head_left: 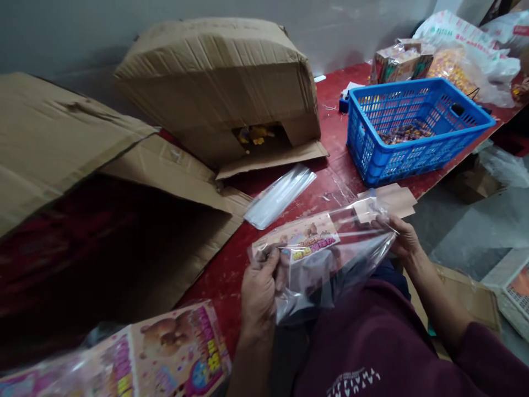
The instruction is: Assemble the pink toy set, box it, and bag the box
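Observation:
A clear plastic bag (363,259) is stretched between my two hands above the front of the table. Inside or against it lies a printed cardboard card (314,234) with a bear picture and coloured lettering; I cannot tell exactly how far in it sits. My left hand (260,286) is closed on the bag and the card's near left corner. With bent fingers, my right hand (403,237) grips the bag's right end. Just beyond lies a stack of flat clear bags (281,196). Pinkish blank cards (392,203) rest by the table edge behind my right hand.
Red table (221,275) with a blue plastic basket (413,157) of small wrapped pieces. Two cardboard boxes, one with a cut-out (215,82) and one open (53,143), fill the left. Packaged bear-print cards (173,353) lie front left. Bagged goods (454,66) stand far right.

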`<state>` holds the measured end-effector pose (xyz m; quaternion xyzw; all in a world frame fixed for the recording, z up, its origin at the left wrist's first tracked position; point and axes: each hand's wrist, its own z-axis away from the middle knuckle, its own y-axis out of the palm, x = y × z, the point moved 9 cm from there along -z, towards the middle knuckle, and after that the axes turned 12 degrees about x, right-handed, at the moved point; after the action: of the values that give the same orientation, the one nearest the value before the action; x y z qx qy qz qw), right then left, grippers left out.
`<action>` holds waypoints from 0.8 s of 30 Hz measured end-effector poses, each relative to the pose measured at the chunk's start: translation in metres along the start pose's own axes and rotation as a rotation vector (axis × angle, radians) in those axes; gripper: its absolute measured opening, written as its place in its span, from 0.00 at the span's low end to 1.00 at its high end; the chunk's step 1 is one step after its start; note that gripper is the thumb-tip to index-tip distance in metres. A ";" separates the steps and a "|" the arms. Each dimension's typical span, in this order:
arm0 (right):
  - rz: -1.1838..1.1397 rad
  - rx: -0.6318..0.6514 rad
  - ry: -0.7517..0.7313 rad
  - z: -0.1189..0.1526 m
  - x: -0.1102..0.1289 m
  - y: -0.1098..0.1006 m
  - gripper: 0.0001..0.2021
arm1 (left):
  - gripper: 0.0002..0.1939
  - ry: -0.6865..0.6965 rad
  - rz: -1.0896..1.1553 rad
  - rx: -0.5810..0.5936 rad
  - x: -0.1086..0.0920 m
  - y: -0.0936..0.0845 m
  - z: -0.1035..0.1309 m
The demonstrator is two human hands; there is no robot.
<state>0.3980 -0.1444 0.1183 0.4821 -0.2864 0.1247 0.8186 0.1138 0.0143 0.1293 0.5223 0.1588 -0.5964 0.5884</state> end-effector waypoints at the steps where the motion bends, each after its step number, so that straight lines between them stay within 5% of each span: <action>1: -0.021 -0.031 0.036 -0.001 -0.007 -0.004 0.36 | 0.30 0.008 0.009 0.007 -0.002 0.001 0.001; 5: -0.090 -0.029 0.304 0.003 -0.060 -0.011 0.37 | 0.03 -0.077 0.156 -0.192 0.000 -0.009 0.010; 9: -0.119 -0.033 0.478 0.022 -0.099 -0.014 0.31 | 0.03 -0.106 -0.119 -0.243 -0.001 -0.039 0.010; 11: -0.091 -0.100 0.408 0.027 -0.091 -0.018 0.32 | 0.16 0.127 -0.430 -0.229 -0.020 -0.054 0.011; 13: -0.017 -0.194 0.205 0.029 -0.063 -0.018 0.35 | 0.27 0.554 -0.697 -0.418 -0.051 -0.057 0.039; 15: 0.069 -0.250 -0.020 0.033 -0.029 -0.005 0.39 | 0.24 0.923 -0.927 -0.535 -0.065 -0.024 0.079; 16: 0.113 -0.238 -0.102 0.035 -0.017 0.008 0.41 | 0.18 0.981 -0.940 -0.428 -0.064 0.000 0.087; 18: 0.206 -0.124 -0.179 0.035 -0.005 0.045 0.43 | 0.09 0.869 -0.827 0.127 -0.046 0.069 0.079; 19: 0.268 -0.029 -0.181 0.034 -0.006 0.067 0.42 | 0.13 0.703 -0.745 0.380 -0.032 0.102 0.073; 20: 0.318 0.053 -0.171 0.033 -0.009 0.087 0.40 | 0.19 0.580 -0.698 0.514 -0.022 0.126 0.070; 22: 0.360 0.124 -0.149 0.032 -0.015 0.112 0.38 | 0.17 0.493 -0.668 0.591 -0.019 0.153 0.063; 24: 0.332 0.066 -0.164 0.030 -0.008 0.117 0.39 | 0.16 0.517 -0.613 0.527 -0.031 0.150 0.050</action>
<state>0.3255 -0.1107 0.2086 0.4632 -0.4234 0.2275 0.7446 0.2145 -0.0482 0.2380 0.7140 0.2902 -0.6129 0.1741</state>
